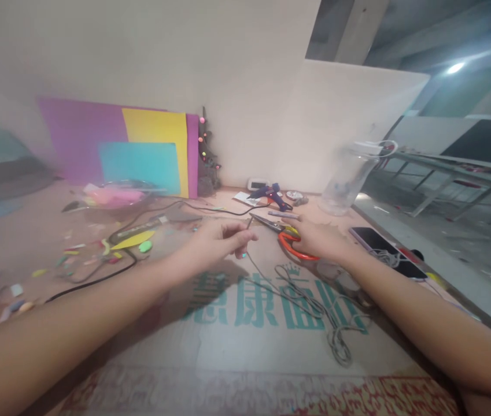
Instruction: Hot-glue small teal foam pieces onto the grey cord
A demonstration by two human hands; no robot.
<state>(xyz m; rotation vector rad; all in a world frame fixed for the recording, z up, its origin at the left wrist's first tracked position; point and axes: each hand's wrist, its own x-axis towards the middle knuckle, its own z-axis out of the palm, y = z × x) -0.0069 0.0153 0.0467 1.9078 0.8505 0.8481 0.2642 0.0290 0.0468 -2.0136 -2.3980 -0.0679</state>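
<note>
My left hand [230, 238] is pinched closed above the middle of the table. A short end of thin grey cord pokes up from its fingertips. Below the hand, the cord [266, 281] runs down to the right into a loose, looped tangle on the printed table cover. At the right, my right hand [317, 236] is closed around the handles of a pair of scissors [291, 245] with orange and yellow grips. Their blades point left, toward my left hand. Some of the right hand's fingers are hidden.
A dark blue glue gun [271, 195] lies behind the scissors. A clear plastic jug [344, 182] stands at back right, near a phone [386, 251]. Coloured sheets [141, 164] lean against the wall. Small scraps, a yellow leaf shape [133, 240] and a black cable [98, 281] are left.
</note>
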